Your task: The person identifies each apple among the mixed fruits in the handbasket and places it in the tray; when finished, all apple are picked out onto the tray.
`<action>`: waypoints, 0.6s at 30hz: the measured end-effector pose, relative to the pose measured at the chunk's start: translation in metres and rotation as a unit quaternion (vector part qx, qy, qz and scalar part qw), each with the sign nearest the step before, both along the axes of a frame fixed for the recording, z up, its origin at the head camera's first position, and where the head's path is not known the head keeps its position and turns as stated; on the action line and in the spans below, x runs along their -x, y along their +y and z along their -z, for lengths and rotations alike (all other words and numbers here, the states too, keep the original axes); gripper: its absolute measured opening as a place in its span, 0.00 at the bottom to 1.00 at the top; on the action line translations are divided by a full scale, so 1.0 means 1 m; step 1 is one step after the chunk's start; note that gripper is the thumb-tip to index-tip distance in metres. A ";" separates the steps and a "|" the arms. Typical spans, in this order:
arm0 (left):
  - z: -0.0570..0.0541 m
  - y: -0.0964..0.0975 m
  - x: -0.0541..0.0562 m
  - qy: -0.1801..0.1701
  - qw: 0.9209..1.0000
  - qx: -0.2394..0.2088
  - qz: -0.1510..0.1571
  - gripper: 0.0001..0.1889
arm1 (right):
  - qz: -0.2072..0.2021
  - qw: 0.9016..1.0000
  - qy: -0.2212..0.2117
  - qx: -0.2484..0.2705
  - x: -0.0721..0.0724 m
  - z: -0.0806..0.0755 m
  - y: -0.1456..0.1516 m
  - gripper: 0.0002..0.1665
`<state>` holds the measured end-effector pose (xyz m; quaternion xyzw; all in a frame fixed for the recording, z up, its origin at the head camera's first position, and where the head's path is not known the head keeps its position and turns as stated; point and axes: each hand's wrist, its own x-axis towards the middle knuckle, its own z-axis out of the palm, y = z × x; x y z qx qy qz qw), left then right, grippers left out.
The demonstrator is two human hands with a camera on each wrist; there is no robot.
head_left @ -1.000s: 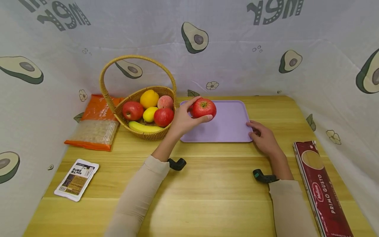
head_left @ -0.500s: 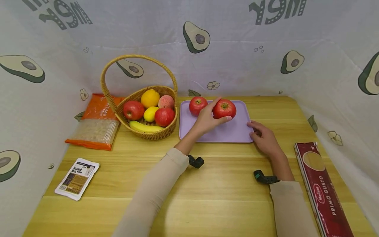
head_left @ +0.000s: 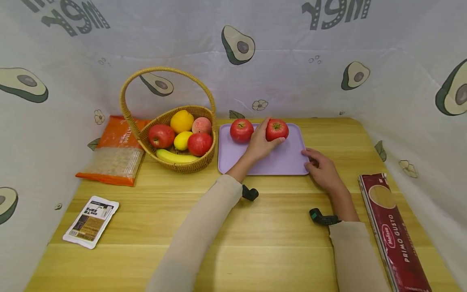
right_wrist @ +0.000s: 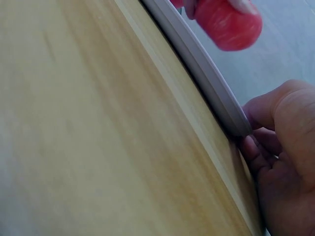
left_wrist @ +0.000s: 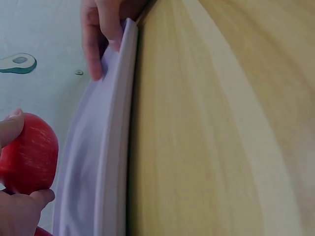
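Note:
My left hand [head_left: 260,145] grips a red apple [head_left: 277,130] over the right back part of a lilac tray [head_left: 288,162]. Thumb and fingers lie on opposite sides of this apple [left_wrist: 32,155] in the left wrist view; whether its underside touches the tray cannot be told. A second red apple [head_left: 242,131] sits at the tray's back left, beside the left hand. At the tray's right side, my right hand [head_left: 321,167] holds the rim near the front corner. In the right wrist view its fingers [right_wrist: 263,110] pinch the tray's edge [right_wrist: 236,118].
Left of the tray stands a wicker basket [head_left: 189,165] with a tall handle, holding several fruits, among them a banana [head_left: 176,156]. An orange bag [head_left: 113,154] and a small white packet [head_left: 91,222] lie at the left. A long red pasta pack [head_left: 395,235] lies at the right.
The left hand has carried the apple rightward across the tray, then slightly back and away from me. The apple at the back left has come into view. My right hand stays on the rim.

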<state>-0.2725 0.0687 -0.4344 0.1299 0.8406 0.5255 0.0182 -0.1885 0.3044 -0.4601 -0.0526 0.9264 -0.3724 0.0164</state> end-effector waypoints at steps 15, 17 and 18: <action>0.016 0.009 0.010 0.004 0.999 0.029 -0.037 0.48 | 0.000 1.000 0.005 0.013 -0.002 -0.002 -0.004 0.27; 0.013 0.008 0.008 0.001 0.999 0.039 -0.032 0.49 | 0.000 1.000 0.006 0.013 -0.003 -0.002 -0.004 0.27; 0.012 0.008 0.007 0.003 0.999 0.046 -0.028 0.49 | 0.000 1.000 0.006 0.012 -0.003 -0.002 -0.003 0.27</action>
